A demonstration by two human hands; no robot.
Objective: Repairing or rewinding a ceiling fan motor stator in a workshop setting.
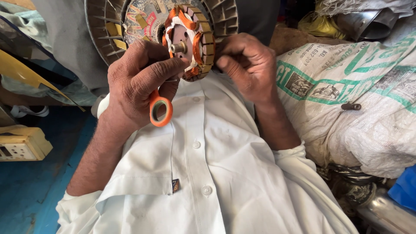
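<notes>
both hands (pixel 143 82) grip stator (pixel 190 41); left (pixel 143 82) seemingly hooks scissors (pixel 160 110)

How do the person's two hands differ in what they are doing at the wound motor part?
The left hand has orange-handled scissors hanging from its fingers; the right hand carries no tool. The left hand covers the motor stator from the front, while the right hand pinches its edge. Both touch the stator.

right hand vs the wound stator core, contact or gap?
Touching. The head view shows the right hand with its fingertips pressed against the right edge of the stator core, no gap visible between them.
</notes>
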